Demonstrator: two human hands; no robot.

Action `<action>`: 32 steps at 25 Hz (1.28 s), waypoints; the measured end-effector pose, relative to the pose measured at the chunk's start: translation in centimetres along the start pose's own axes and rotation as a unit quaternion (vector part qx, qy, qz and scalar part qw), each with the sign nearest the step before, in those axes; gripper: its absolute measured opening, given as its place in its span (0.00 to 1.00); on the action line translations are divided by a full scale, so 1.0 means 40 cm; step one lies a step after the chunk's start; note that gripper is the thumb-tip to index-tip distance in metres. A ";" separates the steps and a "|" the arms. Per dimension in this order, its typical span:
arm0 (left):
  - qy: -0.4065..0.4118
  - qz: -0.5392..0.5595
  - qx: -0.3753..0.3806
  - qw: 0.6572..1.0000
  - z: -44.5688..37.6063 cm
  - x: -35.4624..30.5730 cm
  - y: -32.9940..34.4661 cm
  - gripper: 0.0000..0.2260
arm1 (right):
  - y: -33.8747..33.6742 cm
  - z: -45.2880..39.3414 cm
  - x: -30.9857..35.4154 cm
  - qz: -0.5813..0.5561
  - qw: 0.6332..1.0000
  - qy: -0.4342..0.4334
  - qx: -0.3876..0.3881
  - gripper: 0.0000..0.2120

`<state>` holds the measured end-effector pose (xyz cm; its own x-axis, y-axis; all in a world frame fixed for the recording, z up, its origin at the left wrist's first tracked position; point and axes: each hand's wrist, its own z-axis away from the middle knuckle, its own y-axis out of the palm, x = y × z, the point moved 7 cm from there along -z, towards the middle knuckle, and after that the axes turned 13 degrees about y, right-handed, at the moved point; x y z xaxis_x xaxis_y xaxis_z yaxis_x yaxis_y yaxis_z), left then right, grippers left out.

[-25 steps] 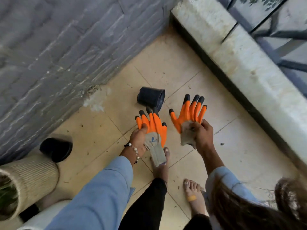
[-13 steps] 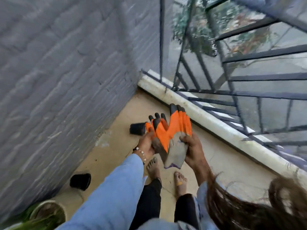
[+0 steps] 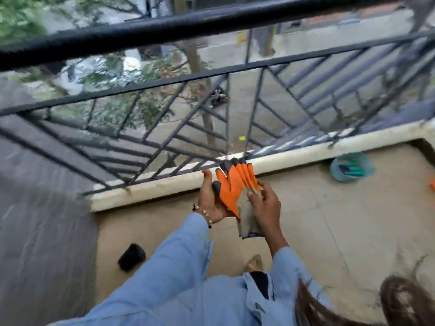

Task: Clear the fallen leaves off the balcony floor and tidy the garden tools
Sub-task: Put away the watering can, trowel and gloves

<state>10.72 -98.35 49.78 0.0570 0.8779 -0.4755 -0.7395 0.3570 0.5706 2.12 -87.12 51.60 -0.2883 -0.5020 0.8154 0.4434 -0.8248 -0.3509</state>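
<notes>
Running down the far left, grey wall (image 3: 35, 208), smeared by motion blur. Just right of its foot, small black pot (image 3: 131, 257) lying on the tan balcony floor (image 3: 329, 220), outline fuzzy, open end impossible to make out. Spanning the whole upper view, black metal railing (image 3: 211, 76) with slanted bars, set on a pale concrete kerb (image 3: 164, 184); beyond the bars, blurred trees and a street below. Near the middle, left hand (image 3: 209, 198) palm up beneath the orange gloves (image 3: 235, 184), fingers loosely cupped under them, thumb lifted at the kerb side, beaded bracelet (image 3: 202, 214) at the wrist. Gloves stacked together, black fingertips pointing at the kerb, grey cuffs hanging down towards the body; how many gloves lie in the stack hard to tell, one covering the other. Right hand (image 3: 266, 208) just beside, fingers curled over the grey cuff part and pinching it. Light blue sleeves (image 3: 169, 267) filling the lower foreground and hiding the legs; only part of one bare foot (image 3: 254, 263) showing between them. Farther right, against the kerb, teal tub (image 3: 352, 167) holding green-handled tools (image 3: 353, 169), blurred, kind unclear. At the right edge, an orange scrap (image 3: 432, 182) cut off by the frame. Lower right, dark hair (image 3: 400, 302) covering the corner of the floor.
</notes>
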 end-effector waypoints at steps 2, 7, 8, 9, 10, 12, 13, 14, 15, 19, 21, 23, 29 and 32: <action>-0.017 -0.110 0.036 0.993 -0.041 0.089 0.147 0.37 | -0.164 -0.057 -0.028 0.028 0.998 0.001 -0.056 0.18; -0.032 -0.230 0.048 0.971 -0.160 0.328 0.435 0.18 | -0.505 -0.177 -0.145 -0.001 0.992 0.101 -0.070 0.27; -0.041 -0.218 0.058 0.973 -0.170 0.375 0.493 0.15 | -0.570 -0.186 -0.178 -0.040 0.988 0.134 -0.064 0.29; -0.049 -0.200 0.068 0.976 -0.180 0.415 0.546 0.12 | -0.631 -0.187 -0.209 -0.081 0.982 0.164 -0.053 0.31; -0.057 -0.173 0.081 0.980 -0.191 0.449 0.595 0.11 | -0.689 -0.183 -0.233 -0.113 0.975 0.184 -0.047 0.30; -0.069 -0.118 0.108 0.985 -0.220 0.501 0.678 0.12 | -0.779 -0.172 -0.279 -0.164 0.962 0.215 -0.026 0.24; -0.071 -0.102 0.115 0.986 -0.237 0.519 0.709 0.13 | -0.807 -0.171 -0.307 -0.225 0.945 0.239 -0.016 0.20; -0.076 -0.097 0.128 0.984 -0.253 0.546 0.747 0.13 | -0.833 -0.174 -0.338 -0.320 0.910 0.262 -0.013 0.17; -0.080 -0.106 0.135 0.982 -0.267 0.574 0.784 0.13 | -0.856 -0.185 -0.363 -0.434 0.859 0.271 -0.012 0.16; -0.103 -0.189 0.159 0.964 -0.346 0.699 0.948 0.10 | -0.975 -0.299 -0.365 -0.597 0.768 0.231 -0.031 0.12; -0.114 -0.255 0.183 0.943 -0.412 0.738 1.026 0.09 | -1.076 -0.369 -0.369 -0.599 0.771 0.199 -0.089 0.06; -0.104 -0.327 0.206 0.917 -0.497 0.761 1.122 0.06 | -1.208 -0.447 -0.384 -0.539 0.811 0.180 -0.140 0.10; -0.062 -0.475 0.251 0.841 -0.711 0.784 1.372 0.22 | -1.536 -0.689 -0.333 -0.280 0.941 0.139 -0.131 0.22; -0.067 -0.534 0.202 0.818 -0.795 0.797 1.399 0.18 | -1.594 -0.800 -0.330 -0.233 0.955 0.169 -0.073 0.28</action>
<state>-50.19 -60.52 45.26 0.6190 0.0143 -0.7853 0.0596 0.9961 0.0651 -49.51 -36.23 48.49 -0.6932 -0.1070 0.7127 0.0850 -0.9942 -0.0666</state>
